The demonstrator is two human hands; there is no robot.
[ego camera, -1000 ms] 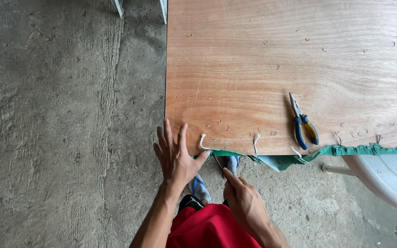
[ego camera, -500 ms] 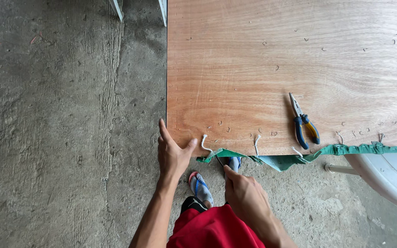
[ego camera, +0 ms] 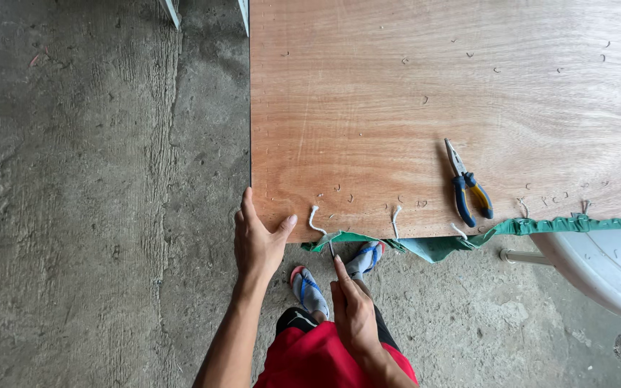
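A large plywood board [ego camera: 425, 93] lies flat in front of me. My left hand [ego camera: 256, 241] grips its near left corner, thumb on top and fingers along the left edge. My right hand [ego camera: 353, 312] is closed on a thin dark metal tool [ego camera: 330, 248], index finger stretched along it. The tool's tip touches the green fabric [ego camera: 540, 226] that runs along the board's near edge. Short white cord loops [ego camera: 315, 219] stick up over that edge, close to the tip.
Pliers with blue and yellow handles [ego camera: 468, 188] lie on the board to the right, among several small staples. A white plastic chair [ego camera: 605, 269] stands at the lower right. The floor [ego camera: 95, 194] is rough concrete. My feet wear blue sandals [ego camera: 309, 287].
My left hand went from lying flat with spread fingers to gripping the board's corner. My right hand rose from my lap and brought the tool up to the green fabric.
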